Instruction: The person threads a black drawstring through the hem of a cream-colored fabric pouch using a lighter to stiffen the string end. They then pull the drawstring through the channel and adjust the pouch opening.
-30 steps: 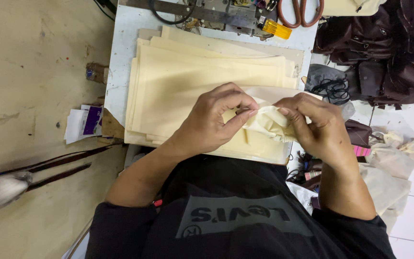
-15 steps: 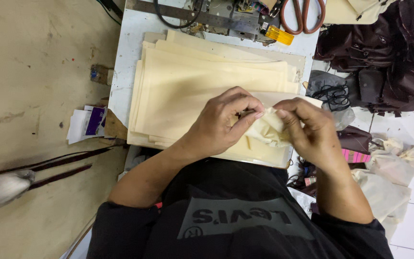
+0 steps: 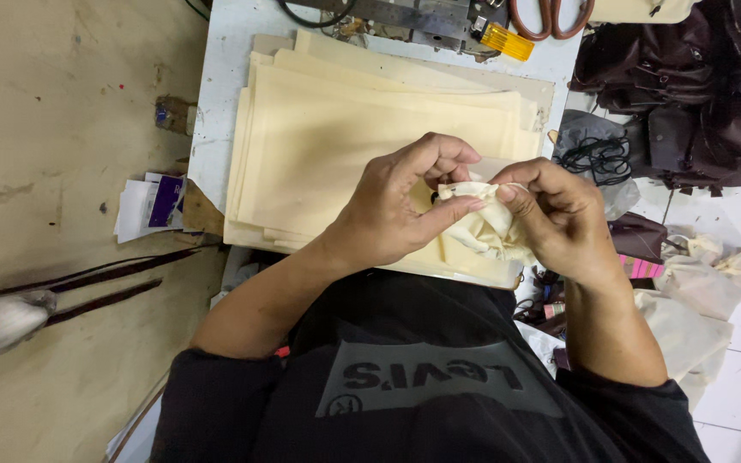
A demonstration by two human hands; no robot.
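Two hands bunch a cream cloth piece over a stack of cut fabric.

The left hand (image 3: 396,214) arches in from the near left, thumb and curled fingers pinched on the crumpled cloth piece (image 3: 484,225); the right hand (image 3: 559,219) meets it from the right, fingertips closed on the same fold. The cloth sits between both hands, above the near right corner of the fabric stack (image 3: 345,137) on the white table (image 3: 216,103).

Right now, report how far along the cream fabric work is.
Done: nothing finished can be made out. In hand: the left hand and right hand pinch one bunched cream fabric piece. Left: a stack of flat cream fabric sheets lies on the white table.
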